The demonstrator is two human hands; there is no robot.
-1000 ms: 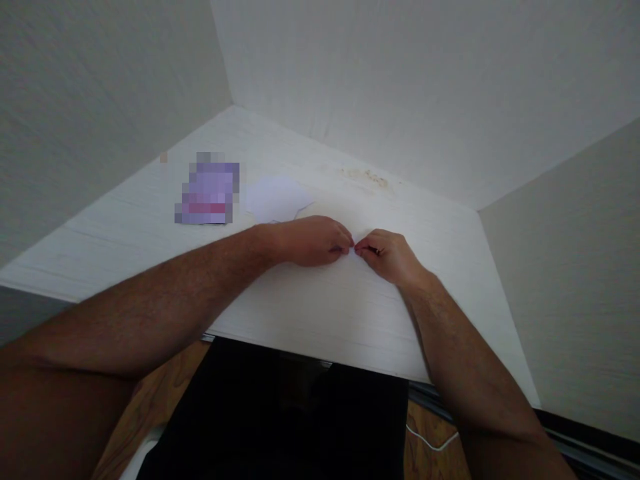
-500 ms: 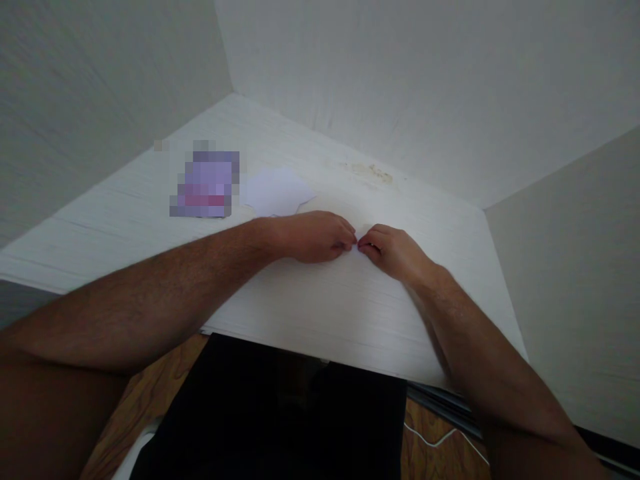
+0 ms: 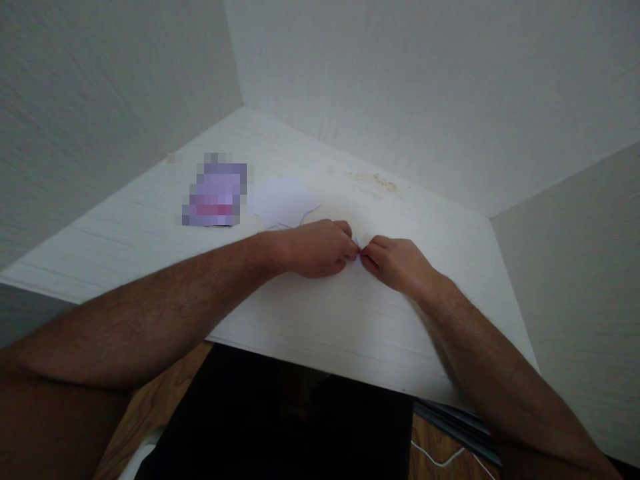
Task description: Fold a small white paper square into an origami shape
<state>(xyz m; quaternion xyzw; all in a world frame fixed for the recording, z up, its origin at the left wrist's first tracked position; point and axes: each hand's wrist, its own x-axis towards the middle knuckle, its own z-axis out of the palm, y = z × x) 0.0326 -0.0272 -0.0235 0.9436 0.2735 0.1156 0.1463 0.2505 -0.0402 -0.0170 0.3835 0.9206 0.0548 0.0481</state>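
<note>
A: Head view. State the grip and the location of the work.

B: The left hand [image 3: 323,248] and the right hand [image 3: 397,263] meet almost tip to tip above the middle of the white desk [image 3: 320,320]. Each is closed in a pinch, and a small pale paper piece [image 3: 359,258] shows between the fingertips. Both pinches appear to grasp it; its full outline is hidden by the fingers.

A: How is this step done well?

B: Grip close to the edge being worked, thumb against forefinger, with equal light pressure from both sides. Work just above the surface so that the wrists stay steady. Avoid a sideways pull: a piece this thin would probably crease or tear. Turn the near fingers aside if they block the line of sight.

A: Give the count.

B: Hands: two. Paper piece at the fingertips: one visible. Pale sheets [image 3: 283,200] beyond the left wrist: several edges overlap, so the number cannot be told. Purple item [image 3: 215,193], left of the sheets: one, masked by coarse squares, so any print is unreadable. Brownish stain [image 3: 375,180] near the back wall: one patch. White cable [image 3: 440,464] on the floor: apparently one.
</note>
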